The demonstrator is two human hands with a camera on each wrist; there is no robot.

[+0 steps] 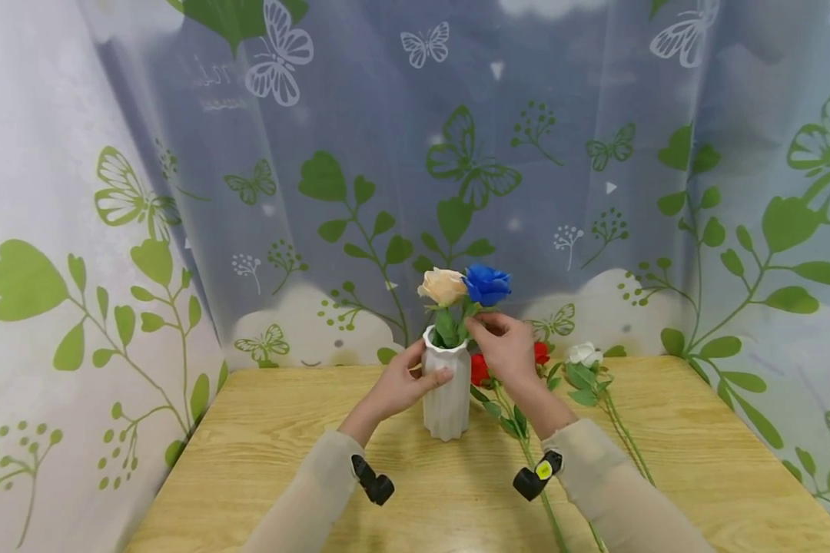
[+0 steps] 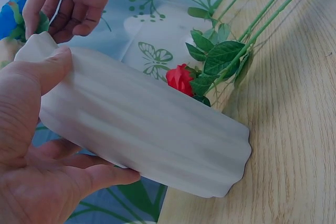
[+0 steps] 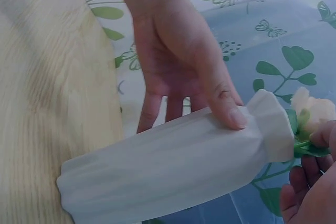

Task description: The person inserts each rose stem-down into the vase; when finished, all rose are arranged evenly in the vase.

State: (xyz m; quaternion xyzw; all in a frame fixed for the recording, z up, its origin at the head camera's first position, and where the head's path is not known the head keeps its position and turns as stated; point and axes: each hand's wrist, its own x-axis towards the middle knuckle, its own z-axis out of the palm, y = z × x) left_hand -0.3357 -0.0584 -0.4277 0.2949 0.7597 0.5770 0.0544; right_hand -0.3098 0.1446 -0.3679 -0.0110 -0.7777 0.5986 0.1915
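A white fluted vase [image 1: 446, 407] stands upright on the wooden table. My left hand [image 1: 401, 382] holds it near the top, with the thumb across the front and the fingers round the far side in the left wrist view. Out of its wavy mouth rise a peach rose [image 1: 442, 286] and a blue rose [image 1: 487, 285], side by side. My right hand [image 1: 506, 349] is at the right of the rim and pinches the blue rose by its green stem just under the bloom. The lower stems are hidden inside the vase.
Red roses [image 1: 479, 371] with long green stems lie on the table [image 1: 283, 430] right of the vase, partly behind my right hand. Farther right lies a white rose [image 1: 584, 354], its stem running toward me under the right forearm. A printed curtain [image 1: 360, 100] hangs behind the table.
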